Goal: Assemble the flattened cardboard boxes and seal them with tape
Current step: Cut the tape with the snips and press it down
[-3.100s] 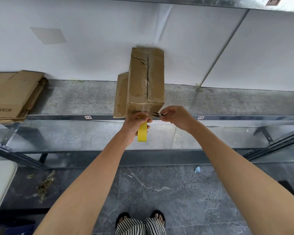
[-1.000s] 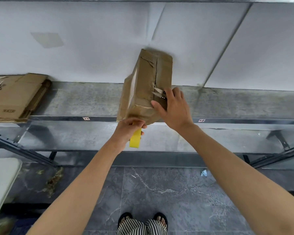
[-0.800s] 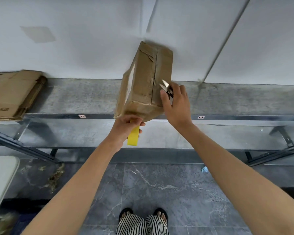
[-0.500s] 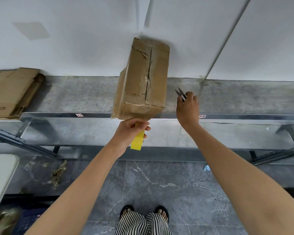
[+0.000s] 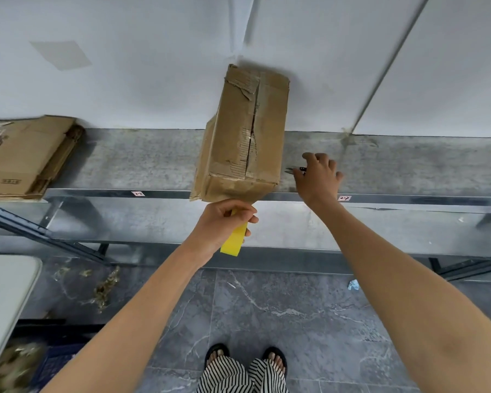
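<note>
Your left hand (image 5: 224,219) has its fingers curled tight around the yellow tape roll (image 5: 233,242). Only the low part of the roll sticks out under your hand. The rest is hidden in your fist.

The cardboard box (image 5: 238,143) is right above that hand, on the metal shelf (image 5: 142,163). It is brown, long and old. It leans a little to one side. Its near end hangs just past the front of the shelf, very close to your knuckles. You cannot tell if they touch. Two flaps meet in a line down the middle of the side that faces you, and a dark crack shows along that line. The top skin of the card is ripped off in spots, so the ridges under it show. The far end is torn and bent. If there is clear tape on it, it is too hard to see.

Your right hand (image 5: 319,178) is just to the right of the box, low over the shelf. A small pair of scissors (image 5: 295,169) pokes out by your thumb, toward the box. Your hand covers most of them. You cannot tell if this hand grips them or only rests on them.

Far off to the left of your left hand lies a pile of flat boxes (image 5: 23,157). The edge of the picture cuts it off.
</note>
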